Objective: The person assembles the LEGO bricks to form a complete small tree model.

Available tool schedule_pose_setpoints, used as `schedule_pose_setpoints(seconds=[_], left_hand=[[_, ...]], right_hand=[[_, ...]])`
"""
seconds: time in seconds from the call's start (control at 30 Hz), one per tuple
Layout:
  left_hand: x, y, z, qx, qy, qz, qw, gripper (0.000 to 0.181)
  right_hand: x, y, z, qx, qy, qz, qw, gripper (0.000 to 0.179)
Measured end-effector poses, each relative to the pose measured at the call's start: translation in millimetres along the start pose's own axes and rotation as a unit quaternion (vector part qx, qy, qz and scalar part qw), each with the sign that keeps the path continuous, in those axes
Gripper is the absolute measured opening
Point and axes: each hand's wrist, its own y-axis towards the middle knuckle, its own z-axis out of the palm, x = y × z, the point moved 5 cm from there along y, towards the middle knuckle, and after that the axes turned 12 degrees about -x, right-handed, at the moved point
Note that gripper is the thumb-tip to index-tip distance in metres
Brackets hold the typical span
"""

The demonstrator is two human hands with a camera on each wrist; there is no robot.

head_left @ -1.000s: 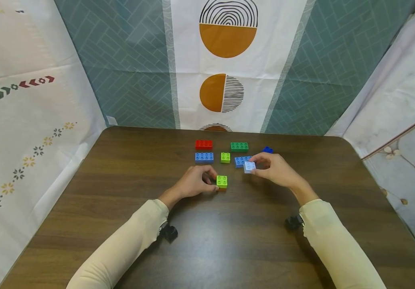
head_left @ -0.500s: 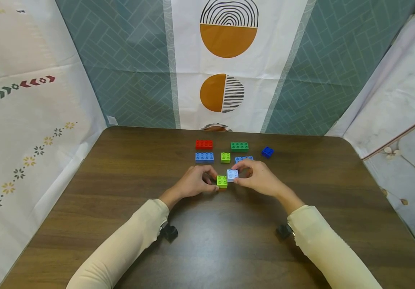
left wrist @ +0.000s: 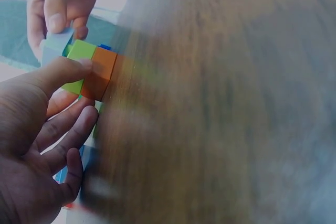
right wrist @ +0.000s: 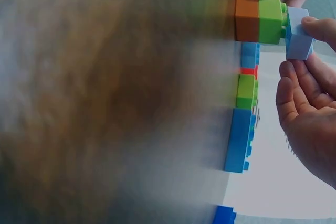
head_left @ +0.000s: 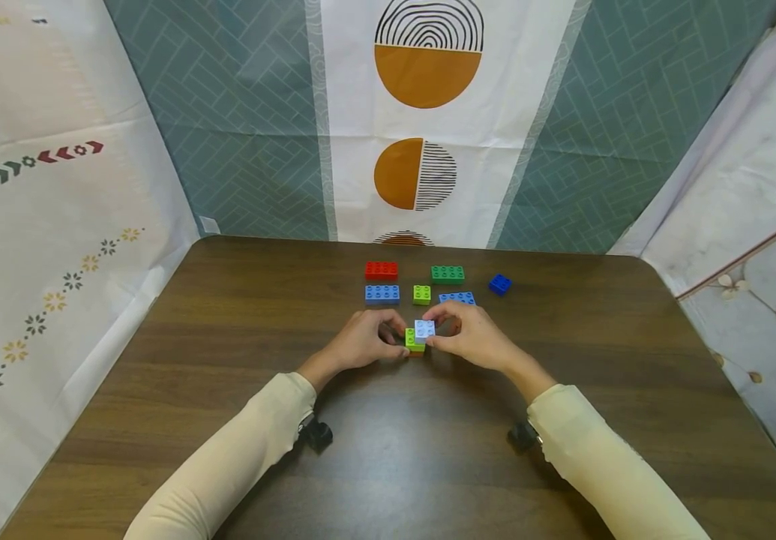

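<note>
In the head view my left hand (head_left: 364, 341) steadies a small stack on the table, pinching a lime green brick (right wrist: 270, 20) that sits on an orange brick (right wrist: 247, 18). A pale blue brick (head_left: 424, 330) is pinched between thumb and fingers of my right hand (head_left: 471, 337). It hangs over the lime brick's studs, slightly tilted and offset to the right; whether the two touch I cannot tell. The left wrist view shows my left thumb on the lime brick's side, near its seam with the orange one.
Behind the hands lie a red brick (head_left: 382, 270), a blue brick (head_left: 382, 294), a second lime brick (head_left: 421, 295), a green brick (head_left: 447, 274), another blue brick (head_left: 457, 298) and a dark blue brick (head_left: 500, 284). The brown table (head_left: 388, 465) ends at hanging cloths.
My right hand has carried the pale blue brick leftward and nearer, from beside the blue brick at right to over the lime brick. My left hand has stayed in place.
</note>
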Motion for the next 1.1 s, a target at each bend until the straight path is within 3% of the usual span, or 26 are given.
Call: schedule_pose_setpoints(seconds=[0.5, 0.8, 1.1], left_hand=[[-1.0, 1.6, 2.2, -0.005, -0.002, 0.013, 0.9999, 0.029], [-5.7, -1.3, -5.7, -0.009, -0.048, 0.016, 0.9987, 0.033], [-5.4, -1.2, -5.8, -0.013, -0.060, 0.023, 0.9978, 0.030]], right_hand=[[3.8, 2.1, 9.3, -0.003, 0.005, -0.004, 1.0000, 0.030], [4.0, 2.9, 9.3, -0.001, -0.008, -0.010, 0.9999, 0.031], [2.3, 4.8, 9.4, -0.003, -0.008, -0.008, 0.9999, 0.030]])
